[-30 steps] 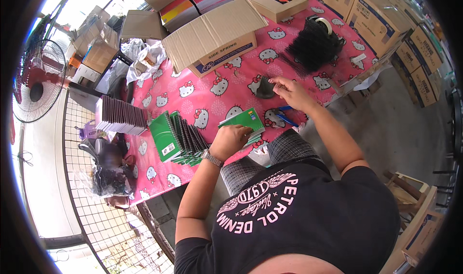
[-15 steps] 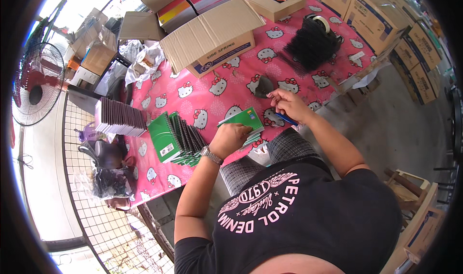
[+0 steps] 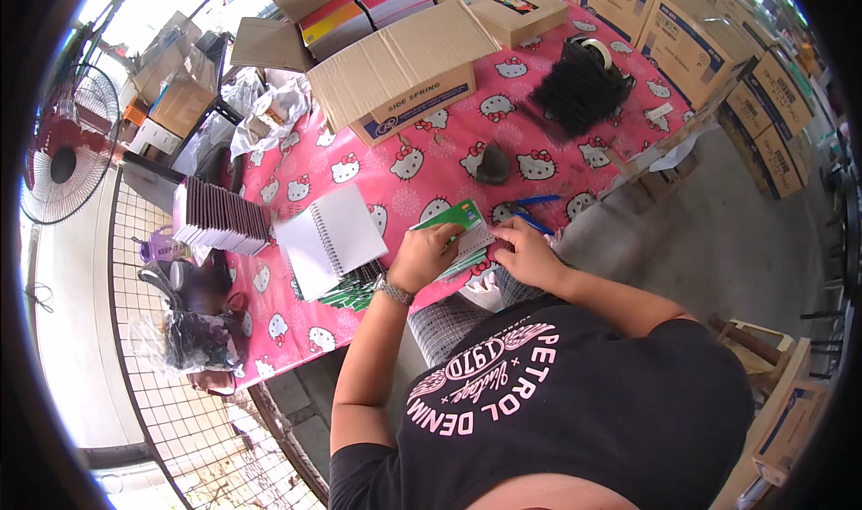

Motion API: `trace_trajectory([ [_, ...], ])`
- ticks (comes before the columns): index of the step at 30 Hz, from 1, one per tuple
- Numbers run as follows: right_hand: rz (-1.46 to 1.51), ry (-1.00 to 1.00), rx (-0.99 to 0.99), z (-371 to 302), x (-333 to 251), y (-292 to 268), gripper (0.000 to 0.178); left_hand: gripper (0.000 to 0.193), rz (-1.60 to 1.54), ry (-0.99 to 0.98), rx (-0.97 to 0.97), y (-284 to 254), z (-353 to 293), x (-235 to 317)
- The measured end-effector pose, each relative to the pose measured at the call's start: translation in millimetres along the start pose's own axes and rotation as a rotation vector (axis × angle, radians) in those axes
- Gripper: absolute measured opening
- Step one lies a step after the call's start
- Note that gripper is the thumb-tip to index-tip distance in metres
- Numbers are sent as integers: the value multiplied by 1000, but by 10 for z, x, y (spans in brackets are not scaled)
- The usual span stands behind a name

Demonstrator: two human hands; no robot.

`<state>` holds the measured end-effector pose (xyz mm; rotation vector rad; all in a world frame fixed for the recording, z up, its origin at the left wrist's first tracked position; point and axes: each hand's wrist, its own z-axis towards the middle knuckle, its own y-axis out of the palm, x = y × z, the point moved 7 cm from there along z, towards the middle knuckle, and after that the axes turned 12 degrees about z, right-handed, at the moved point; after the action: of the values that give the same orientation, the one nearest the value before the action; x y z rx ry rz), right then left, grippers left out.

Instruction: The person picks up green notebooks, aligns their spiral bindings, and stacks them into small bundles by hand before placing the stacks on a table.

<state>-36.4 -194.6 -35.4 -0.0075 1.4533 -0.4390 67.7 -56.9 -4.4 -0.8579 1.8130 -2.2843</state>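
Observation:
My left hand [image 3: 427, 255], a watch on its wrist, presses its bent fingers onto a green-covered notebook [image 3: 468, 212] on a small stack at the table's front edge. At that notebook's punched right edge my right hand [image 3: 528, 255] is closed, fingertips together. Something dark shows by those fingertips, too small to name. A blue-handled tool [image 3: 539, 200], perhaps pliers, lies just beyond the right hand. Left of my left hand, an open spiral notebook [image 3: 348, 226] with white pages rests on a pile of green spiral notebooks [image 3: 346, 293].
A dark stone-like lump [image 3: 492, 164] sits mid-table. Behind it are an open carton [image 3: 422, 97] of colourful notebooks and a heap of black wire coils [image 3: 582, 88]. A stack of purple-edged notebooks [image 3: 220, 214] stands left, near a fan [image 3: 67, 146]. More cartons [image 3: 687, 48] stand right.
My right hand has let go of the blue-handled tool and moved down-left to the green notebook's edge. The notebook on the left pile, closed before, now lies open with white pages up.

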Motion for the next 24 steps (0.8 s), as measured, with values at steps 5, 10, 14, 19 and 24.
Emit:
trace_trajectory([
  [5,49,-102,38,126,151,44,34,28,56,6,-24,-7,21,30],
  [10,1359,720,-5,115,366,221,32,26,277,4,103,-113,-18,294],
  [14,1184,542,-69,256,160,-10,32,22,401,-63,63,-203,82,288],
  [19,529,57,70,234,82,66,54,17,535,-185,195,-141,144,277],
  [24,425,-102,-8,205,14,159,56,14,472,-218,251,-39,188,256],
])
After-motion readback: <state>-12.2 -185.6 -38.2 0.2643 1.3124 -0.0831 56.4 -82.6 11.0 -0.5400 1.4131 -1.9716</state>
